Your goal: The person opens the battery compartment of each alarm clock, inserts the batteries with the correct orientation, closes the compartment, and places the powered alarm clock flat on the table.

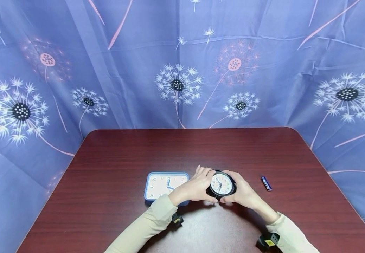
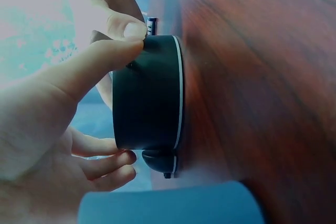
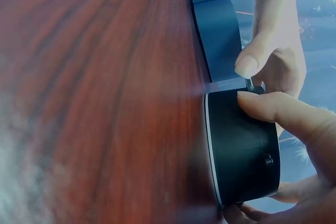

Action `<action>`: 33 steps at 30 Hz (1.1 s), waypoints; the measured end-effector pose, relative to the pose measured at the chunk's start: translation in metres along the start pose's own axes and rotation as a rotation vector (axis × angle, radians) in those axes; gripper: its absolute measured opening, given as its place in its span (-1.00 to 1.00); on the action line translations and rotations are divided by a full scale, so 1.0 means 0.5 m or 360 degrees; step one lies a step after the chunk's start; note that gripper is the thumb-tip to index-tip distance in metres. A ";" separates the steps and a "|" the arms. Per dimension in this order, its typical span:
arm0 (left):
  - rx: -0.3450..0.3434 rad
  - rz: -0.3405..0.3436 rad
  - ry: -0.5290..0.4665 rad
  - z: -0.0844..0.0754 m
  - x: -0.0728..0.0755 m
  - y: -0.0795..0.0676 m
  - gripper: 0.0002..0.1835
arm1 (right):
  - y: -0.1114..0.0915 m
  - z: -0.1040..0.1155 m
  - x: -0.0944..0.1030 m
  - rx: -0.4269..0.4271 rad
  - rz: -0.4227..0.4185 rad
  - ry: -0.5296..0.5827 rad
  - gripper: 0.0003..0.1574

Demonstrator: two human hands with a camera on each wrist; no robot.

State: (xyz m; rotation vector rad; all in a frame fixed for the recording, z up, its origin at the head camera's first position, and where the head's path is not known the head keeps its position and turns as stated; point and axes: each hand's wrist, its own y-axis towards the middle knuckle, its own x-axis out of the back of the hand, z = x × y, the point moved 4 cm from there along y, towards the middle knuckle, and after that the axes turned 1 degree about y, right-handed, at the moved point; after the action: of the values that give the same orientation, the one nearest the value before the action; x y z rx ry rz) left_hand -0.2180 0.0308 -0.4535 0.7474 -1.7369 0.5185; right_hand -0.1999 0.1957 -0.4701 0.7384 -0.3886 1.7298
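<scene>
A round black alarm clock (image 1: pixel 221 183) with a white dial sits between both hands, its face toward the head camera. My left hand (image 1: pixel 198 186) grips its left side, with the thumb low and the other fingers at the top. On the opposite side, my right hand (image 1: pixel 241 189) holds it with thumb and fingers curved round the casing. In the right wrist view the right thumb presses the black casing (image 3: pixel 241 150), and the left thumb is at a small metal pin (image 3: pixel 249 83) beside it.
Left of the hands stands a blue rectangular clock (image 1: pixel 152 179) with a white face, partly covered by the left wrist. A blue battery (image 1: pixel 266 183) lies to the right on the dark red wooden table (image 1: pixel 122 151). Behind hangs a blue dandelion-print curtain (image 1: pixel 144 42).
</scene>
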 end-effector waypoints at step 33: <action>-0.0113 0.0012 -0.0489 0.021 0.018 -0.008 -0.05 | 0.010 0.017 0.007 0.0054 0.0043 0.0172 0.13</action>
State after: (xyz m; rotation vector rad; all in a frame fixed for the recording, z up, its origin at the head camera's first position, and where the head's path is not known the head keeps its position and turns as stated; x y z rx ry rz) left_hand -0.2238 0.0189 -0.4480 0.8017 -2.0315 0.3578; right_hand -0.2025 0.1916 -0.4606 0.6635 -0.2969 1.7967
